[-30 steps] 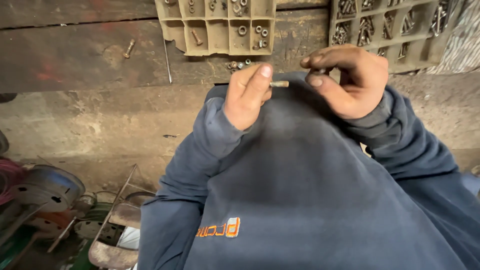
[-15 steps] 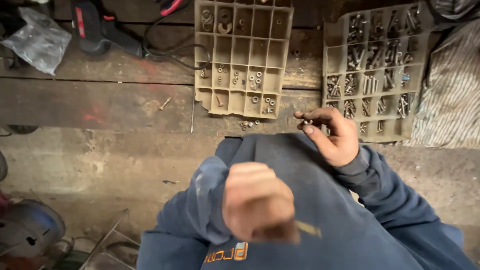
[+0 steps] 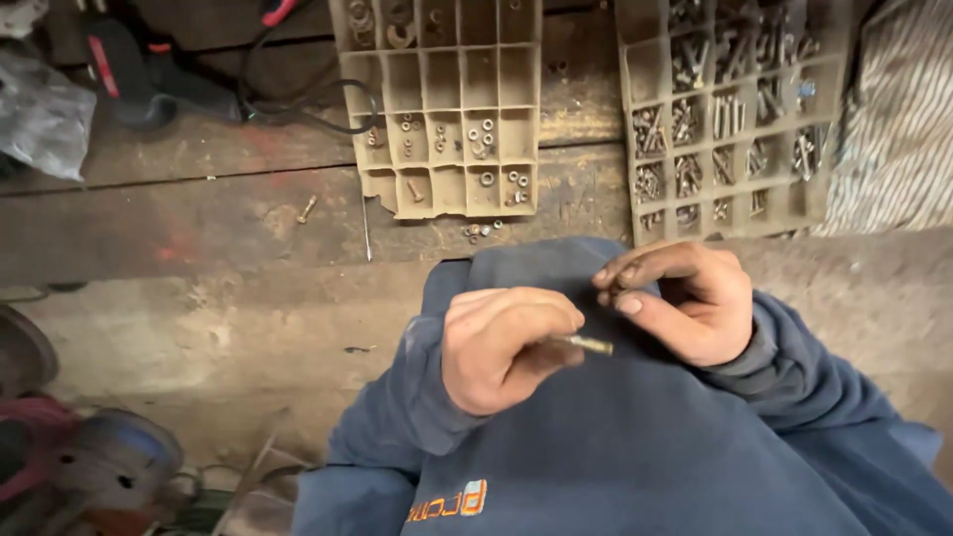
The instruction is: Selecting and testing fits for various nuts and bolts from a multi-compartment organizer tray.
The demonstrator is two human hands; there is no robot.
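Compared with half a second ago, the view has dropped a little: the two trays sit higher in the picture and the tools at the top are partly cut off. The left hand (image 3: 506, 347) was low and blurred then; now it is sharp, higher, and close to the right hand (image 3: 685, 298), which has moved little.

Both hands rest over the blue sweater (image 3: 615, 447). Behind them, on the wooden bench (image 3: 199, 218), lie the left tray (image 3: 447, 109), with only a few nuts and washers in its compartments, and the right tray (image 3: 730, 114), full of bolts and screws. A few loose nuts (image 3: 481, 230) lie just in front of the left tray.

The left hand is closed around a bolt (image 3: 588, 344); its free end sticks out to the right, toward the right hand and just below its fingertips. The right hand is curled with fingertips pinched together; I cannot tell whether something small is between them.
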